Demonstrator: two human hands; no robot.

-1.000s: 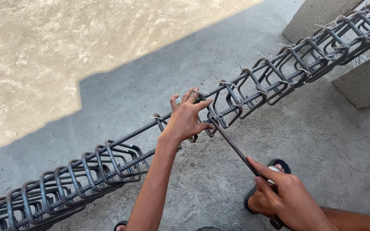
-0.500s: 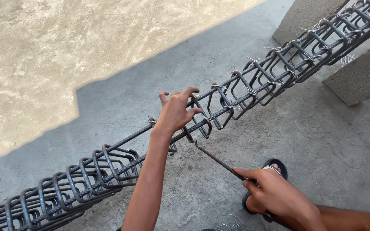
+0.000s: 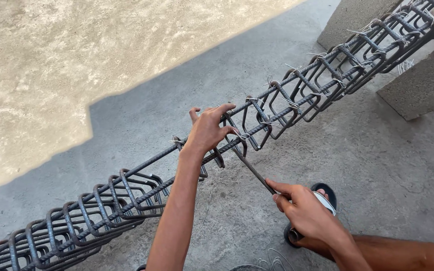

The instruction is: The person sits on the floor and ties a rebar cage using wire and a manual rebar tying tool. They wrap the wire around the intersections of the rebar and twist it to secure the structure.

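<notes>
A long cage of steel bars and square stirrups [image 3: 302, 95] runs from lower left to upper right above a concrete floor. My left hand [image 3: 208, 129] grips a stirrup and the top bar near the cage's middle. My right hand [image 3: 305, 213] holds a thin metal hook tool [image 3: 252, 168] whose tip reaches up to the bars just under my left hand. Thin pale tie wires stick out at several stirrup joints.
Two concrete blocks [image 3: 423, 83] hold up the cage at the upper right. A foot in a dark sandal [image 3: 322, 193] stands on the floor under my right hand. Loose wire loops [image 3: 272, 262] lie by the bottom edge. Sunlit ground fills the upper left.
My left hand shifted along the cage and took a new grip on a stirrup. The hook tool dropped away from the bars, then came back up to them.
</notes>
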